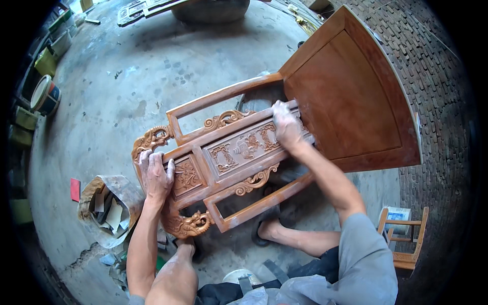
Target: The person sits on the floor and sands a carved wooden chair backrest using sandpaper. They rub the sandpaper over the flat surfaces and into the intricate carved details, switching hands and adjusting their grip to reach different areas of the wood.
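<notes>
A carved wooden armchair lies tipped in front of me, its back panel (239,170) facing up and its broad brown seat (351,101) standing at the right. Pale dust coats parts of the frame. At the top end of the backrest, my left hand (156,175) grips the rail, thumb on the near side and fingers over the wood. My right hand (286,124) is closed and pressed on the upper rail of the carved panel, close to the seat. Whatever it may hold is hidden under the fingers.
An open sack (134,195) of scraps stands left of the chair, beside a red piece (75,189) on the floor. A white bucket (46,95) is farther left. Another carved piece (137,12) rests at the far side. A small wooden stool (405,262) is at right, near brick paving (432,101).
</notes>
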Action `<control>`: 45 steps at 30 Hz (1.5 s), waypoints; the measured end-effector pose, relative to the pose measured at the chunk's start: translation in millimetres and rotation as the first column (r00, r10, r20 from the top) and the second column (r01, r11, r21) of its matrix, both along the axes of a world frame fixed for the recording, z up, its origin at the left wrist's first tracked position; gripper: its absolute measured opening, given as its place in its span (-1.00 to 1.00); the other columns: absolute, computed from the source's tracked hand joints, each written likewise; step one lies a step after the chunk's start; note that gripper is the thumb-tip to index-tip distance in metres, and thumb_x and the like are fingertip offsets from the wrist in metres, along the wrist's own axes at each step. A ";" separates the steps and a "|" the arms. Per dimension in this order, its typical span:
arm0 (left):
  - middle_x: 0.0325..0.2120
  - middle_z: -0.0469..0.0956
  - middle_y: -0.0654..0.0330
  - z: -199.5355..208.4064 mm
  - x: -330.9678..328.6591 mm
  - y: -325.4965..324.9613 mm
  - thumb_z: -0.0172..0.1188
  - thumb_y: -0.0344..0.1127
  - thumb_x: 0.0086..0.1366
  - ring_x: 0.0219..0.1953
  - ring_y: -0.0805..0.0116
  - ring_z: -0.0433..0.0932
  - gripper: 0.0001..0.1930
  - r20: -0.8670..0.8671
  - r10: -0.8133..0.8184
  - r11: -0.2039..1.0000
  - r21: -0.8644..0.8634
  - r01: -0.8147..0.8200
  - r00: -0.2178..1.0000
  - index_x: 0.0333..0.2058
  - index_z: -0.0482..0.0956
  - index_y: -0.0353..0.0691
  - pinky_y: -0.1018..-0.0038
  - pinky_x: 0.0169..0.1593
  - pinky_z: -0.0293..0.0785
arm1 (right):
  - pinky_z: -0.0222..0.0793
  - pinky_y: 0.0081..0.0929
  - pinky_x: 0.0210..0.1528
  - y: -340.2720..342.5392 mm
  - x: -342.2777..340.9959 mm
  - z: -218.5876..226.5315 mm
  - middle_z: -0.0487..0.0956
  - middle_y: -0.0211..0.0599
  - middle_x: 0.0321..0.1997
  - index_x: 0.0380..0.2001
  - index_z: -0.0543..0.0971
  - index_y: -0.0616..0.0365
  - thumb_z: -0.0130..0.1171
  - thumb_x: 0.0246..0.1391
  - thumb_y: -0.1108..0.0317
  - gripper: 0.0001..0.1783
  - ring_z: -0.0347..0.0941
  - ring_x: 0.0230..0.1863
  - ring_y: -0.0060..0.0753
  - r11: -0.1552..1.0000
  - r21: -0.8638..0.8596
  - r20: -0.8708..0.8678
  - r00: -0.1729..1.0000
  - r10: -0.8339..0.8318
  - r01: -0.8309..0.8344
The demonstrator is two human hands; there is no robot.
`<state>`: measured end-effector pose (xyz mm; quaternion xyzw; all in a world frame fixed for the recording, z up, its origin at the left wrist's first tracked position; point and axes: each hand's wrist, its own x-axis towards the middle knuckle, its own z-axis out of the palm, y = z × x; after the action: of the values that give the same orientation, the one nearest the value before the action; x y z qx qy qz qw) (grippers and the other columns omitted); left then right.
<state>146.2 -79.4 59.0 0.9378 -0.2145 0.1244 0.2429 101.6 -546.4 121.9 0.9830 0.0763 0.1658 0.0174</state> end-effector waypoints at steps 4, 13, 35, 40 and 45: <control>0.03 0.55 -0.11 -3.1 -2.4 7.2 0.34 -0.19 0.34 0.31 -0.20 0.33 -0.58 -0.017 0.014 1.000 0.018 -0.014 1.000 0.03 0.56 -0.36 -0.05 0.45 0.17 | 0.48 0.08 0.25 11.4 7.0 19.1 0.66 0.25 0.08 -0.04 0.63 0.32 0.05 0.22 0.48 -0.70 0.58 0.19 0.30 0.997 0.016 -0.135 0.988 0.081 -0.079; 0.05 0.54 -0.15 -0.3 -4.8 -1.4 0.34 -0.19 0.33 0.32 -0.21 0.34 -0.58 -0.017 0.021 1.000 0.020 -0.021 1.000 0.04 0.56 -0.35 -0.04 0.45 0.17 | 0.58 -0.05 0.25 -32.9 16.9 43.6 0.60 0.23 0.26 0.23 0.57 0.15 -0.02 0.31 0.42 -0.54 0.56 0.29 0.14 0.996 -0.031 0.049 0.995 -0.082 0.083; 0.01 0.56 -0.11 -0.9 -1.0 0.1 0.36 -0.21 0.33 0.29 -0.16 0.35 -0.60 0.016 0.013 1.000 0.020 -0.013 1.000 0.02 0.57 -0.35 -0.01 0.40 0.23 | 0.59 0.01 0.11 44.7 6.4 -5.6 0.67 0.37 -0.05 -0.06 0.66 0.38 0.06 0.08 0.49 -0.63 0.66 0.01 0.27 0.963 0.185 -0.045 0.981 -0.189 0.194; 0.03 0.55 -0.15 0.6 1.1 -1.0 0.35 -0.19 0.32 0.29 -0.18 0.35 -0.59 -0.018 0.003 1.000 -0.010 -0.003 1.000 0.01 0.57 -0.36 -0.03 0.44 0.19 | 0.64 0.03 0.06 21.3 16.1 8.9 0.71 0.27 -0.11 -0.06 0.65 0.39 -0.04 0.20 0.47 -0.63 0.69 -0.07 0.30 0.977 0.210 0.009 0.999 -0.038 0.036; 0.03 0.54 -0.16 -4.7 -0.7 1.6 0.35 -0.19 0.33 0.29 -0.18 0.35 -0.60 -0.004 0.017 1.000 0.010 -0.017 1.000 0.01 0.57 -0.36 -0.04 0.42 0.20 | 0.55 0.07 0.25 63.3 16.1 -26.2 0.65 0.46 0.01 0.09 0.59 0.53 -0.05 0.18 0.49 -0.53 0.64 0.08 0.37 0.980 0.136 0.175 0.977 0.124 -0.148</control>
<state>145.5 -77.8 54.4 0.9411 -0.2065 0.1233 0.2378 117.7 -483.1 95.6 0.9568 0.1293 0.2530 -0.0609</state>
